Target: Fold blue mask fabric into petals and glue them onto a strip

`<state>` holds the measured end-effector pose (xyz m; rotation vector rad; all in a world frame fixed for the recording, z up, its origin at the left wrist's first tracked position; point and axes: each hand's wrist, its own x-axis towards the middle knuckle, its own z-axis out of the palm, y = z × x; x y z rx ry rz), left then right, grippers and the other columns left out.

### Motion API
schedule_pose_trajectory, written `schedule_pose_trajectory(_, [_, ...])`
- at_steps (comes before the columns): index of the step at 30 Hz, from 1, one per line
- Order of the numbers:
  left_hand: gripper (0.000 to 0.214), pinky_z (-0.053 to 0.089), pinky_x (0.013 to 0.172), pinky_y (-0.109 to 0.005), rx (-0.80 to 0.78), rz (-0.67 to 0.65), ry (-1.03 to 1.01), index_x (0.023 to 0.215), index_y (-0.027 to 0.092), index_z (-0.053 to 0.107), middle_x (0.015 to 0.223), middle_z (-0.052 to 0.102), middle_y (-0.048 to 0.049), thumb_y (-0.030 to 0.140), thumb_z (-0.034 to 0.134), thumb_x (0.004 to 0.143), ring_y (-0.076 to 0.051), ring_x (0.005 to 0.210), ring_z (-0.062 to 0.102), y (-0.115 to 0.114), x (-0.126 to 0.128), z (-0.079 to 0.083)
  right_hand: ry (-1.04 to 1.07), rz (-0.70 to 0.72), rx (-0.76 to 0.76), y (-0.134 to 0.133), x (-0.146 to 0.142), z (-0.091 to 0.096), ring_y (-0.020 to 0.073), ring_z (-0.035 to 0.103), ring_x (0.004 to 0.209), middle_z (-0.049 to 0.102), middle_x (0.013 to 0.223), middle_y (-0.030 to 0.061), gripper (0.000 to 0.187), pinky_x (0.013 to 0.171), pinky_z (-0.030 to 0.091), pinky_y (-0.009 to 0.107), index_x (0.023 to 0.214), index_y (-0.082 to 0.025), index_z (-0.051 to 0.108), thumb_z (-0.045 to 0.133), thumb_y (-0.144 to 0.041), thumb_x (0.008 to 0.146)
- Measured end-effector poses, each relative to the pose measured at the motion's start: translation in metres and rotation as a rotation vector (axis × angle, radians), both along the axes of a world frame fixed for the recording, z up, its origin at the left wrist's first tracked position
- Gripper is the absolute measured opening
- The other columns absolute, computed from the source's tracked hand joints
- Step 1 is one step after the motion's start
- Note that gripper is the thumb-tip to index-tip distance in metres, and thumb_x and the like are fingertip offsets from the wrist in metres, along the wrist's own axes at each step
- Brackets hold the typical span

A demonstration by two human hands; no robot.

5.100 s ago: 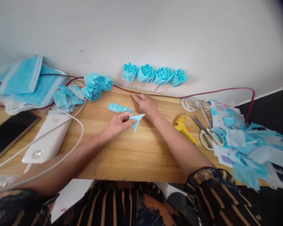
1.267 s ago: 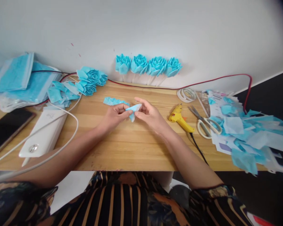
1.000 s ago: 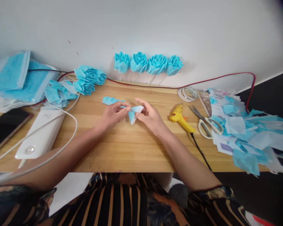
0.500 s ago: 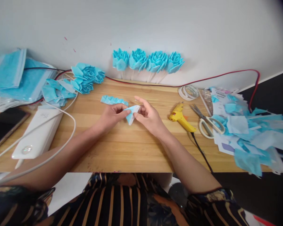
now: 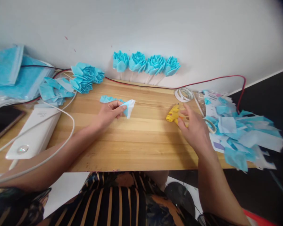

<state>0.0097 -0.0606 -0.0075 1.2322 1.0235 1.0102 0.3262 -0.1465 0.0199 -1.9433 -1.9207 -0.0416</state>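
Observation:
Pinched between the thumb and fingers of my left hand [image 5: 112,111] is a small folded piece of blue and white mask fabric [image 5: 129,108], its pale end pointing right. Behind that hand lies a pleated blue fabric strip [image 5: 108,99], partly hidden by the fingers. My right hand [image 5: 194,127] is over the handle of a yellow hot glue gun [image 5: 173,113], thumb and fingers apart on either side of it. The gun's nozzle points away from me; most of its handle is covered by the hand. Scissors [image 5: 211,125] show only in part behind the right hand.
Several blue fabric flowers [image 5: 138,61] on sticks lean against the wall, with more flowers [image 5: 86,77] at left. A tape roll [image 5: 184,94] and fabric scraps [image 5: 242,131] lie at right. A white power bank [image 5: 34,133], its cable, a phone [image 5: 4,122] and masks [image 5: 6,67] are at left.
My right hand has let go of the folded fabric piece and moved right to the glue gun. My left hand keeps the piece, now turned slightly. The view has shifted a little.

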Motion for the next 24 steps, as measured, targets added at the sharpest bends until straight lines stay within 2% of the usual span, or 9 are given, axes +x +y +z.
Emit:
schedule_pose_trajectory(3, [0.025,0.032,0.054,-0.024,0.014,0.017,0.003,0.065,0.017,0.064,0.054,0.053,0.0024,0.034,0.075,0.078,-0.009,0.051,0.043,0.0,-0.001,-0.003,-0.118,0.03,-0.032,-0.009,0.018,-0.017,0.0371,0.062,0.126,0.065,0.133,0.0215,0.064,0.105,0.05,0.057,0.152,-0.012,0.042,0.051,-0.027,0.091])
schedule_pose_trajectory(6, [0.021,0.032,0.053,-0.025,0.019,0.023,-0.012,0.069,0.017,0.068,0.054,0.055,0.0017,0.035,0.077,0.078,-0.009,0.05,0.045,0.001,-0.001,-0.006,-0.158,0.06,-0.044,-0.009,0.021,-0.027,0.0369,0.061,0.126,0.066,0.133,0.0204,0.063,0.106,0.05,0.057,0.151,-0.013,0.043,0.05,-0.023,0.09])
schedule_pose_trajectory(13, [0.021,0.035,0.05,-0.022,-0.083,-0.005,-0.093,0.07,0.016,0.067,0.058,0.063,-0.0007,0.032,0.077,0.078,-0.008,0.047,0.047,0.001,0.001,-0.003,-0.185,0.025,-0.092,0.005,0.019,-0.035,0.0384,0.065,0.118,0.07,0.123,0.0239,0.06,0.103,0.052,0.057,0.144,-0.005,0.052,0.048,-0.015,0.085])
schedule_pose_trajectory(15, [0.021,0.037,0.049,-0.022,-0.117,-0.012,-0.116,0.072,0.015,0.067,0.061,0.066,-0.0024,0.032,0.078,0.077,-0.008,0.047,0.049,0.001,0.002,-0.002,-0.136,0.003,-0.089,0.006,0.019,-0.034,0.0392,0.066,0.117,0.07,0.122,0.0233,0.062,0.102,0.052,0.059,0.145,-0.007,0.052,0.052,-0.017,0.084])
schedule_pose_trajectory(17, [0.023,0.039,0.048,-0.021,-0.142,-0.021,-0.14,0.072,0.014,0.066,0.061,0.067,-0.0031,0.033,0.079,0.077,-0.008,0.047,0.051,0.001,0.002,-0.002,0.026,-0.029,-0.075,0.004,0.017,-0.029,0.0377,0.067,0.114,0.071,0.123,0.02,0.068,0.099,0.053,0.058,0.149,-0.014,0.048,0.058,-0.022,0.083])
schedule_pose_trajectory(19, [0.024,0.039,0.048,-0.021,-0.174,-0.033,-0.168,0.072,0.014,0.066,0.061,0.067,-0.0034,0.033,0.08,0.076,-0.008,0.047,0.052,0.001,0.002,-0.002,0.33,-0.041,-0.056,0.002,0.011,-0.019,0.0335,0.07,0.11,0.071,0.126,0.0155,0.072,0.093,0.058,0.053,0.152,-0.023,0.044,0.061,-0.028,0.083])
schedule_pose_trajectory(22, [0.027,0.041,0.048,-0.021,-0.211,-0.039,-0.224,0.073,0.014,0.065,0.062,0.068,-0.0035,0.033,0.084,0.073,-0.01,0.05,0.056,0.001,0.003,-0.003,0.846,0.054,-0.03,0.002,-0.007,-0.004,0.0281,0.073,0.103,0.069,0.129,0.012,0.066,0.077,0.062,0.044,0.15,-0.029,0.043,0.051,-0.032,0.085])
schedule_pose_trajectory(24, [0.03,0.042,0.049,-0.022,-0.225,-0.046,-0.261,0.075,0.013,0.065,0.065,0.069,-0.0034,0.034,0.086,0.071,-0.011,0.053,0.059,0.001,0.003,-0.003,0.987,0.101,-0.027,0.007,-0.017,-0.001,0.0269,0.073,0.101,0.07,0.129,0.012,0.063,0.074,0.062,0.042,0.149,-0.028,0.045,0.046,-0.032,0.086])
